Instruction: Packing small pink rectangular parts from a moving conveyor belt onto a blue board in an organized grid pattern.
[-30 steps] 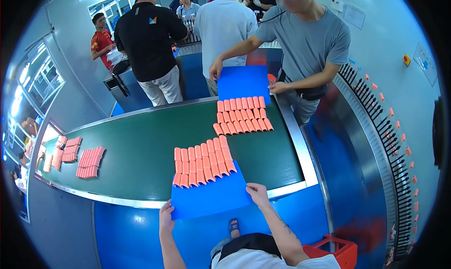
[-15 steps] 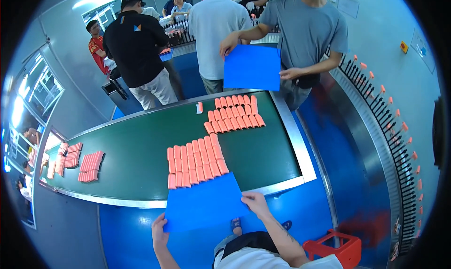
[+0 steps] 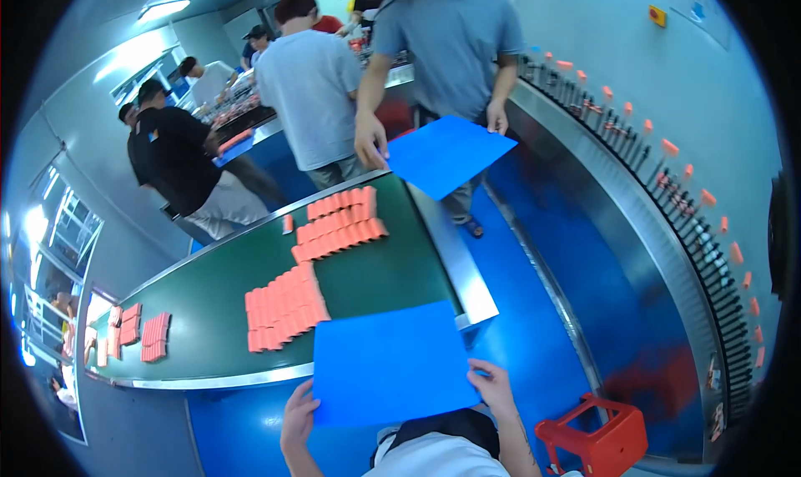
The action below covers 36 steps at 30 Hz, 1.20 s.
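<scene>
A blue sheet (image 3: 392, 367) spans the space between my two hands, at the near edge of the green belt. My left hand (image 3: 299, 417) pinches its left edge, and my right hand (image 3: 492, 385) grips its right edge. Nothing lies on the sheet. To its left on the belt sits a block of coral-coloured tubular pieces (image 3: 284, 308) in tight rows. A second such group (image 3: 340, 225) lies farther back, with a single piece (image 3: 288, 223) beside it.
The metal-rimmed green belt (image 3: 209, 285) carries more coral groups (image 3: 155, 337) at far left. Across its end a co-worker holds another blue sheet (image 3: 450, 154). A red stool (image 3: 594, 434) stands at lower right. Along the right wall runs a line of black holders (image 3: 642, 164) with coral pieces.
My hands and the sheet have shifted right, away from the near block's front edge. The co-worker's sheet has tipped from upright to flatter and lower. The view has turned.
</scene>
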### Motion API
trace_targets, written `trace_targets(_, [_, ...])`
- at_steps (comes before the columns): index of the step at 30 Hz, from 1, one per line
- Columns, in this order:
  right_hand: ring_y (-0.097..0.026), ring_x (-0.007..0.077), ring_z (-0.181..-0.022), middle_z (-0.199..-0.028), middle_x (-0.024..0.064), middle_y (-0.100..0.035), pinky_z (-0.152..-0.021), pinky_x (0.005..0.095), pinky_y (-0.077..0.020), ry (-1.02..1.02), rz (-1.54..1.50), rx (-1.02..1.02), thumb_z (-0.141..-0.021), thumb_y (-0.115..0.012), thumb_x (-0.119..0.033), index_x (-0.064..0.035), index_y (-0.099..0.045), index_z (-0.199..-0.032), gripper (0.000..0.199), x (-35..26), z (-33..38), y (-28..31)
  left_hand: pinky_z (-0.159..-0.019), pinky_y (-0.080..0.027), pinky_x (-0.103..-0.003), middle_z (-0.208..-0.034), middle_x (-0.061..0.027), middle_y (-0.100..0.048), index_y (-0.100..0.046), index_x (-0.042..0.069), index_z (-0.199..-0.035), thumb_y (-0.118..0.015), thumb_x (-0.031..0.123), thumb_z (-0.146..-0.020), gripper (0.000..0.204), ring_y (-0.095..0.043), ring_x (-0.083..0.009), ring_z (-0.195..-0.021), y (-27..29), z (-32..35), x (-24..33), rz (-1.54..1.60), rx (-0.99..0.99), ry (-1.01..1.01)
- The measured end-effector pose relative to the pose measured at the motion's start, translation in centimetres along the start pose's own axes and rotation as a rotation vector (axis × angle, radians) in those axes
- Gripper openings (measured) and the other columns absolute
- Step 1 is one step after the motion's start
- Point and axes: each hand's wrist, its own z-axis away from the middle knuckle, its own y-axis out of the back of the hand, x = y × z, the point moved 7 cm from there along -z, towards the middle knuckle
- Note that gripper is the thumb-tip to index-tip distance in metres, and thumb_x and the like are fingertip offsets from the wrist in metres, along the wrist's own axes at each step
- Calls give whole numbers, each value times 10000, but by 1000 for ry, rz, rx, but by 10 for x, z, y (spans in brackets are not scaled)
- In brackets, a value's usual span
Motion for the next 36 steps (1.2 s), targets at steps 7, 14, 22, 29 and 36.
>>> trace_targets(7, [-541, 236, -1240, -1311, 149, -599, -1038, 336, -422, 95, -141, 648, -824, -622, 71, 7, -592, -1325, 506, -32, 36, 268, -935, -539, -399, -1348, -200, -573, -272, 99, -1548, -509, -169, -846, 788, -622, -283, -1162, -328, -91, -94, -169, -504, 237])
trace_targets(14, [-574, 235, -1219, -1295, 172, -619, -1000, 323, -468, 215, -310, 1098, -828, -625, 94, 50, -550, -1336, 515, -9, 130, 446, -853, -585, -412, -1328, -163, -580, -347, 87, -1515, -556, -121, -890, 691, -630, -273, -1127, -589, -98, -211, -311, -892, 237])
trace_targets(22, [-657, 222, -1099, -1206, 180, -665, -901, 309, -531, 394, -30, 1484, -876, -625, 52, 70, -587, -1273, 399, -13, 132, 631, -721, -589, -328, -1223, -112, -657, -402, 72, -1491, -552, -85, -895, 634, -665, -209, -1003, -848, -97, -330, -508, -1176, 129])
trace_targets(29, [-663, 265, -1060, -1199, 168, -661, -916, 364, -535, 193, 393, 1663, -761, -801, -90, -22, -704, -1114, 373, -75, 113, 735, -719, -623, -402, -1198, -144, -607, -299, 71, -1498, -626, 41, -934, 653, -657, -246, -965, -983, -108, -403, -655, -1081, 255])
trace_targets(36, [-594, 341, -1116, -1207, 173, -620, -967, 415, -487, -4, 570, 1720, -713, -848, -191, -50, -728, -1072, 405, -77, 105, 793, -618, -650, -348, -1131, -158, -614, -453, 1, -1263, -626, -75, -884, 424, -675, -272, -918, -1028, -96, -462, -578, -1088, 328])
